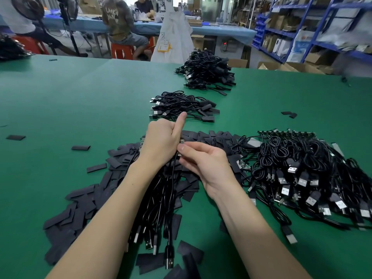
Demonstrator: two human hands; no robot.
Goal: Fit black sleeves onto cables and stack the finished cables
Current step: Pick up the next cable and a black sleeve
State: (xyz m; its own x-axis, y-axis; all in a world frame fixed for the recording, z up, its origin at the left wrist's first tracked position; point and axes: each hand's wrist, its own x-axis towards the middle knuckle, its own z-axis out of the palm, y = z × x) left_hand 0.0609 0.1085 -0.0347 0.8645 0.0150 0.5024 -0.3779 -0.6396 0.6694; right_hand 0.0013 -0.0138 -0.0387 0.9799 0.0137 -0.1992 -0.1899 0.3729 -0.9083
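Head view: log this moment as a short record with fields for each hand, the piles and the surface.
left hand: grips a bundle of cables, thumb raised
right hand: fingertips pinch at the bundle's top end
loose sleeves: black, scattered under and left of the arms
unsleeved cables: heap at right
finished stacks: near stack, far stack
surface: green table
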